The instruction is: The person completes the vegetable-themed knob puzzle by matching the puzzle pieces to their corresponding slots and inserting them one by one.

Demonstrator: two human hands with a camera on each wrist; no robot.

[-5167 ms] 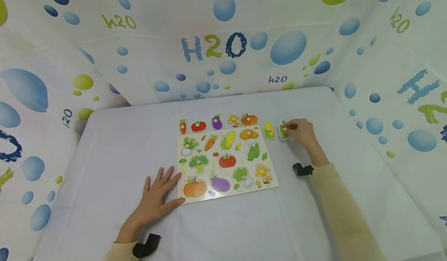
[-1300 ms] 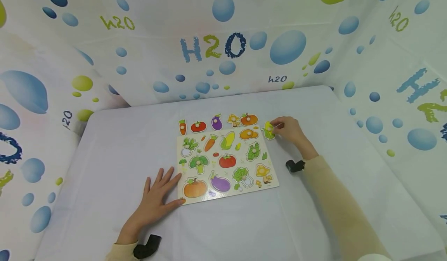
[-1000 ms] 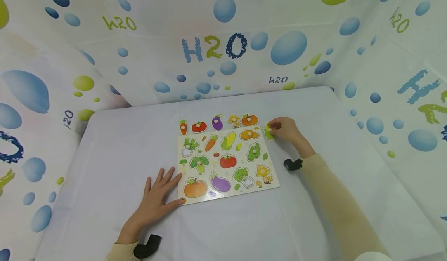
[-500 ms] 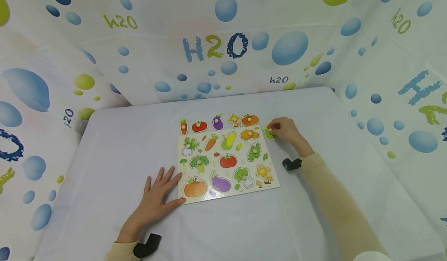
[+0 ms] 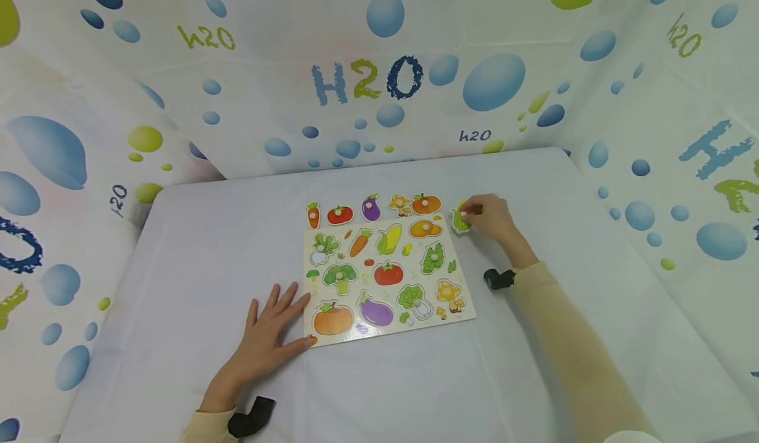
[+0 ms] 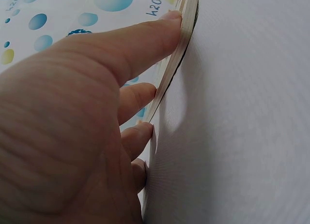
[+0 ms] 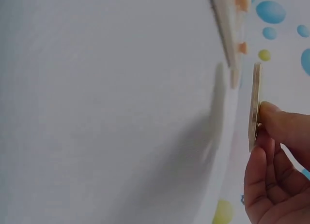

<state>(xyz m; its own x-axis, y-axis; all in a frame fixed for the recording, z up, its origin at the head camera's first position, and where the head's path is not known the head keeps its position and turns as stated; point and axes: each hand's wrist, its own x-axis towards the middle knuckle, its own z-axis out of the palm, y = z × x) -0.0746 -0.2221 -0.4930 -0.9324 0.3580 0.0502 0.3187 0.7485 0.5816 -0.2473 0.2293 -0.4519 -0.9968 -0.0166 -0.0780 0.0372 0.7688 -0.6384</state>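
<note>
My right hand (image 5: 491, 219) pinches a corn puzzle piece (image 5: 459, 220) by its knob, just off the right edge of the puzzle board. Edge-on in the right wrist view, the corn piece (image 7: 255, 108) hangs above the cloth, between thumb and fingers. Spread fingers of my left hand (image 5: 265, 337) rest against the left edge of the wooden puzzle board (image 5: 350, 337), thumb at its lower corner. The left wrist view shows the thumb and fingertips touching the board's edge (image 6: 175, 64). On the board, the printed corn slot (image 5: 389, 239) shows, and an asparagus piece (image 5: 433, 258) with a knob sits in place.
Behind the board lie loose knobbed pieces: a carrot (image 5: 313, 215), a tomato (image 5: 340, 215), an eggplant (image 5: 371, 207), mushrooms (image 5: 400, 205) and a pumpkin (image 5: 426, 204). A white cloth (image 5: 178, 285) covers the table, with a patterned curtain (image 5: 267, 47) around it.
The asparagus piece went from my right hand into the board. My right hand then moved to the corn piece, pinched it and has now raised it slightly. The left hand stayed put.
</note>
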